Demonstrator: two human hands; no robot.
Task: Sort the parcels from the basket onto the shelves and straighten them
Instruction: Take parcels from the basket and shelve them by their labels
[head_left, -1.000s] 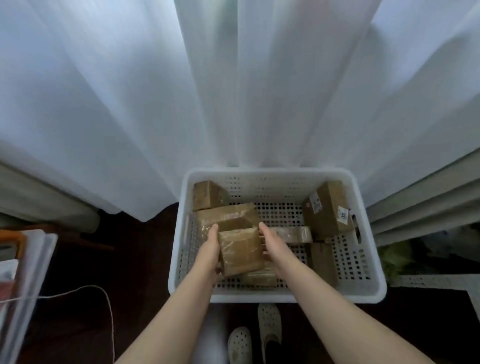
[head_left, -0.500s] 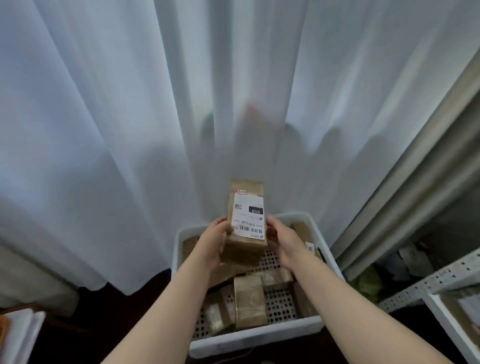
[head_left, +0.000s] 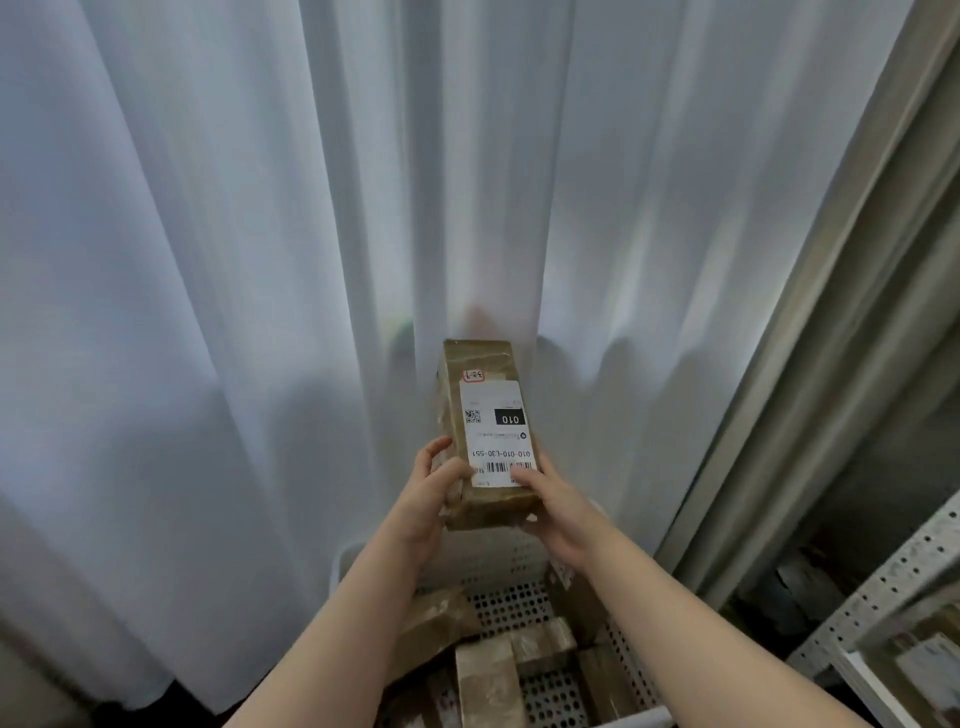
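**Both your hands on one labelled parcel, held above the basket**

Your left hand (head_left: 431, 493) grips the lower left edge of the parcel (head_left: 485, 512). Its thumb presses on the front face by the bottom corner of the label, and its fingers curl round the left side. Your right hand (head_left: 553, 512) holds the lower right corner, with the thumb lying across the barcode end of the label and the palm under the parcel's base. How the right fingers lie behind the box is hidden.

The parcel is a long brown box wrapped in clear tape. You hold it nearly upright in the air, clear of everything below, with its top leaning slightly away from you. The white label (head_left: 496, 434) faces you upside down. It shows "010" in a black block, a small QR code, the line "010-010-L30-551" and a barcode. A small red-bordered sticker (head_left: 474, 375) sits just above the label.

Below your forearms is the white perforated basket (head_left: 511, 605), cut off by the bottom of the view. Several more brown taped parcels (head_left: 485, 680) lie in it, and your left forearm covers part of one.

A white curtain (head_left: 260, 260) hangs behind the raised parcel and fills most of the view, with a beige drape (head_left: 831, 312) beside it on the right. At the lower right stands a shelf unit with a white perforated upright (head_left: 883, 587). What sits on it is too blurred to name.
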